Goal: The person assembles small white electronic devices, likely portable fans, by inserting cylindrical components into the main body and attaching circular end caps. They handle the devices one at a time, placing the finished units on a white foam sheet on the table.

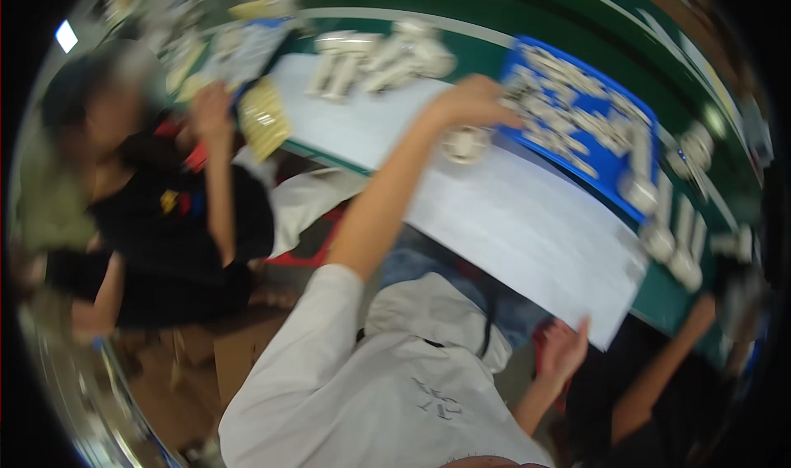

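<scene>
My left hand (474, 105) is stretched forward at the near left edge of a blue tray (527, 151). Its fingers are blurred and overlap the small off-white plastic parts (568, 109) in the tray, so any grip is hidden. Just below that hand is a round off-white plastic piece (465, 145) with a ribbed face; whether the hand touches it I cannot tell. Close to my body, at the near edge of a white sheet (511, 212), my right hand (564, 348) has its thumb raised apart from loosely bent fingers. Nothing shows in it.
Several off-white plastic units with handles (338, 64) lie at the sheet's far left edge, and more (684, 245) sit right of the tray. A yellow packet (264, 118) lies at left. A person in black (173, 212) sits at left; another person's arm (659, 369) is at right.
</scene>
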Tool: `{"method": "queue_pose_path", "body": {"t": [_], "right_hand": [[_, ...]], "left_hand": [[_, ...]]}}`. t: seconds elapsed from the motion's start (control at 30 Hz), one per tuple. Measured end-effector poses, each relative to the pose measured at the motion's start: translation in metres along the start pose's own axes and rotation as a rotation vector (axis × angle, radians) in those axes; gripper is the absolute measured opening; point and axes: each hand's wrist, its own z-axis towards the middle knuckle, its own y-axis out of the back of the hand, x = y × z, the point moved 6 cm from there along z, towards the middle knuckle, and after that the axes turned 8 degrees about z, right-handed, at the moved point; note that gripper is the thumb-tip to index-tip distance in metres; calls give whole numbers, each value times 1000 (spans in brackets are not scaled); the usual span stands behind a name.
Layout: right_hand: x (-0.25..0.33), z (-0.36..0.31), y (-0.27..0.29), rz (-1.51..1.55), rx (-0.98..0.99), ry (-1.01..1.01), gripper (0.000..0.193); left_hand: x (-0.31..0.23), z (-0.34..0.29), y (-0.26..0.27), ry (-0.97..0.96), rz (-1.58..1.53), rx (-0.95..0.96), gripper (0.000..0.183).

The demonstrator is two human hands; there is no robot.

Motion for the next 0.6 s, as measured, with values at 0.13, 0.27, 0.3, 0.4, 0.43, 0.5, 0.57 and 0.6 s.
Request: {"method": "queue_pose_path", "body": {"t": [0.13,0.27,0.3,0.4,0.43,0.5,0.57,0.6], "right_hand": [[21,13,14,-61,-41,102,44],[30,12,-8,-179,-156,117,43],[33,14,-8,-183,-155,114,43],[39,19,-10,-182,-158,137,43],[48,16,-7,-187,-175,163,44],[51,28,5,-173,-224,133,44],[52,27,1,-163,-126,155,39],[53,27,-3,-206,-121,173,36]], "left_hand": [[-1,-4,1,52,-52,2,50],[-1,-16,5,105,-74,30,50],[-2,-18,6,100,-84,34,50],[-2,-13,6,69,-39,18,50],[-6,-8,-2,46,-26,22,50],[2,0,-2,25,12,23,50],[-1,-10,1,11,-8,40,53],[7,-7,-1,19,4,56,51]]}}
